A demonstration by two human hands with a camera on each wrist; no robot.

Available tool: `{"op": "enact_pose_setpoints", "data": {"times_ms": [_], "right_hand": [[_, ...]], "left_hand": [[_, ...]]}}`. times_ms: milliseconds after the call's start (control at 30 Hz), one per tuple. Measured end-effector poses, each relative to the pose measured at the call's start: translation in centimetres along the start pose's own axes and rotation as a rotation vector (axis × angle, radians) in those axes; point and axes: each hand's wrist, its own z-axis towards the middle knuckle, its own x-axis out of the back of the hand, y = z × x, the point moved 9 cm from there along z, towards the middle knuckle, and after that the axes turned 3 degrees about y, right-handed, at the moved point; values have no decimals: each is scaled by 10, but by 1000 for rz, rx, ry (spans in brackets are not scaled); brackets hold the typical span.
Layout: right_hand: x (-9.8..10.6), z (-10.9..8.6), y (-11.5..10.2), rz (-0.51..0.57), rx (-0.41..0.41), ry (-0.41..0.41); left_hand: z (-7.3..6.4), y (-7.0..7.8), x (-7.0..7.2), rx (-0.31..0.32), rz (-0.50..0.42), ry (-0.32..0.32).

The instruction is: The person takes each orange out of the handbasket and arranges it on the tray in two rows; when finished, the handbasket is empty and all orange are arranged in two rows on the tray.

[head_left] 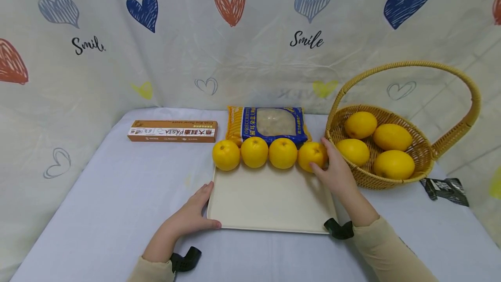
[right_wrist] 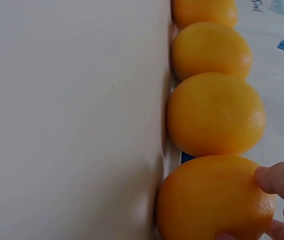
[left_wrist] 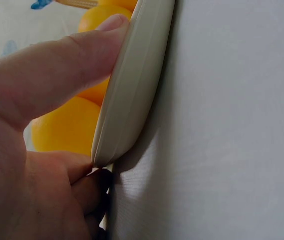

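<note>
A row of several yellow lemons (head_left: 254, 152) lines the far edge of a cream rectangular tray (head_left: 270, 199). My right hand (head_left: 337, 169) grips the lemon (head_left: 311, 155) at the right end of that row, thumb on its near side and fingers behind it. In the right wrist view, fingertips touch this end lemon (right_wrist: 211, 197), which sits against the tray's rim. My left hand (head_left: 192, 212) holds the tray's near left corner, thumb at the front rim and fingers along the left side. The left wrist view shows the thumb (left_wrist: 82, 57) against the tray's edge (left_wrist: 127, 95).
At the right stands a wicker basket (head_left: 368, 180) with a tall handle and several more lemons (head_left: 392, 137). A blue and yellow pasta bag (head_left: 274, 123) lies behind the row. A pasta box (head_left: 172, 131) is at the back left, a black packet (head_left: 446, 189) beside the basket.
</note>
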Motion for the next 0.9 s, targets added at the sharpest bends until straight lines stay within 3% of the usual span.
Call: {"op": "enact_pose_setpoints", "data": {"times_ms": [200, 600, 733, 900], "right_hand": [[1, -1, -1, -43, 39, 15], [11, -8, -5, -43, 20, 60], [22, -12, -5, -47, -5, 76], [52, -14, -1, -61, -27, 156]], "left_hand": [[0, -2, -1, -3, -6, -2], [1, -1, -1, -5, 4, 4], [1, -1, -1, 1, -2, 1], [1, -1, -2, 4, -6, -5]]}}
